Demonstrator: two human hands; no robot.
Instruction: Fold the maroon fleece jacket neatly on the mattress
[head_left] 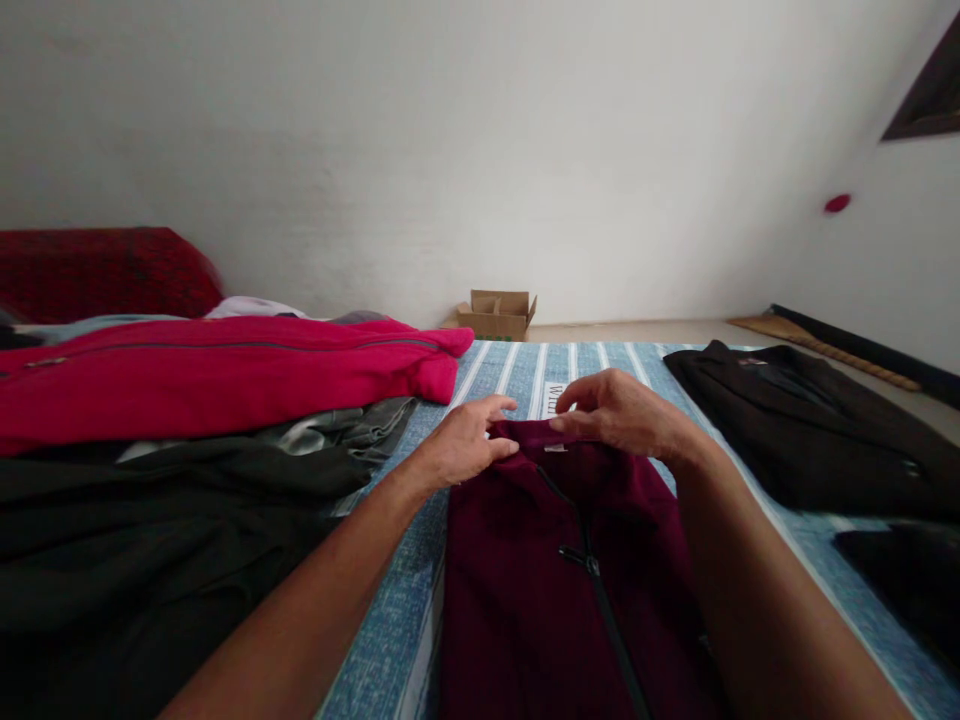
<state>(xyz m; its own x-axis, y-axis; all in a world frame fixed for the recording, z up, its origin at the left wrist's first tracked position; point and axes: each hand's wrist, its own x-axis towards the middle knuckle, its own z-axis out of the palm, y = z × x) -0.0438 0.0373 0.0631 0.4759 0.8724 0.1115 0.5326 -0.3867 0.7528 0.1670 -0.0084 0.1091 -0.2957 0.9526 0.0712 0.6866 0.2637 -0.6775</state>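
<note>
A maroon zip-up jacket (510, 590) lies front side up before me, its collar at the far end. Its dark zipper is partly undone at the neck, with the zip pull hanging to the left. My left hand (469, 440) is at the collar's left side, thumb touching the fabric and index finger raised apart from it. At the collar's right side, my right hand (619, 412) has the top edge between its thumb and curled fingers. A small white label shows inside the neck, between both hands.
A blue-and-white striped cloth (517, 365) covers the surface. To the left are a bright pink zip garment (247, 375) and dark green clothing (150, 550). A black garment (787, 430) lies right, with another dark one (907, 580) nearer. A cardboard box (499, 315) stands by the wall.
</note>
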